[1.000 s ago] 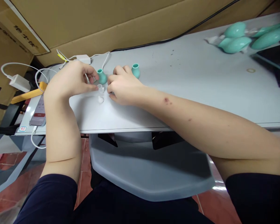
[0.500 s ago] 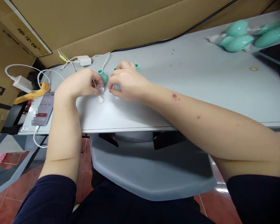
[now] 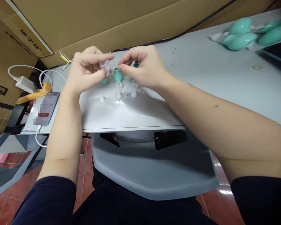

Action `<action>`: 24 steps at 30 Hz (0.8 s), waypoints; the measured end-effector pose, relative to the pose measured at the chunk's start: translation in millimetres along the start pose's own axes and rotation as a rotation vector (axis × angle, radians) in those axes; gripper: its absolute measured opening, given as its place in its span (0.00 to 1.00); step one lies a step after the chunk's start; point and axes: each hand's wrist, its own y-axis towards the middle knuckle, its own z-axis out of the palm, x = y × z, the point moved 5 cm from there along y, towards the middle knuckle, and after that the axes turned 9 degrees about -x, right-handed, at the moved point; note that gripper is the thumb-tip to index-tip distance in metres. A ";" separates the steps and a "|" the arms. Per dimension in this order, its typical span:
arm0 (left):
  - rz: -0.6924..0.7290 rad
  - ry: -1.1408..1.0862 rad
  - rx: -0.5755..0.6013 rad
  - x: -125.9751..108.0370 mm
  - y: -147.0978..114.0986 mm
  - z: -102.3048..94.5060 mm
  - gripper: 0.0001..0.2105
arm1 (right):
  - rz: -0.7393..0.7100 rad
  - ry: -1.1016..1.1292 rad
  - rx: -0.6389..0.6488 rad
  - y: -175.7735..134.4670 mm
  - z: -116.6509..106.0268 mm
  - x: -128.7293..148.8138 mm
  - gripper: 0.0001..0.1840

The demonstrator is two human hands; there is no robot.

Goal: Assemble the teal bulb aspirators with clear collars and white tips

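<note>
Raised over the table, my left hand (image 3: 85, 70) grips a small clear plastic cup-like piece (image 3: 105, 68) between thumb and fingers, the index finger stretched out. My right hand (image 3: 147, 67) is closed in a pinch just above the open neck of a teal bulb (image 3: 118, 76). Whatever its fingertips hold, if anything, is too small to make out. A second teal bulb (image 3: 104, 81) shows below my left hand, and a third (image 3: 136, 65) is partly covered by my right. Two more clear pieces (image 3: 118, 85) and several small white round pieces (image 3: 119, 96) lie in front.
At the left, a phone (image 3: 48, 107) with a running timer lies beside a yellow object (image 3: 35, 93) and a white charger (image 3: 24, 84). Larger teal bulbs in clear wrap (image 3: 241, 40) and a dark object (image 3: 278, 59) lie at the right. Cardboard (image 3: 131, 22) stands behind the table.
My left hand has lifted the clear cup-like piece off the tabletop. My right hand has risen and moved right, uncovering the middle bulb and the pieces in front of it.
</note>
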 end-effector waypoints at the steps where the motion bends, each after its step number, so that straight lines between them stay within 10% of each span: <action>1: 0.006 -0.009 0.007 -0.5 0.3 2.4 0.39 | 0.013 0.019 -0.010 -0.1 0.0 -0.1 0.10; 5: 0.029 -0.041 0.011 10.7 7.9 8.0 0.48 | 0.006 0.068 -0.028 -1.0 -0.3 4.0 0.07; 11: 0.026 -0.289 -0.350 38.9 22.6 -0.1 0.45 | -0.021 0.112 -0.102 -1.6 -2.2 3.9 0.13; 24: 0.012 -0.299 -0.352 36.5 26.1 12.8 0.39 | -0.142 0.034 -0.150 -3.2 -5.1 1.6 0.13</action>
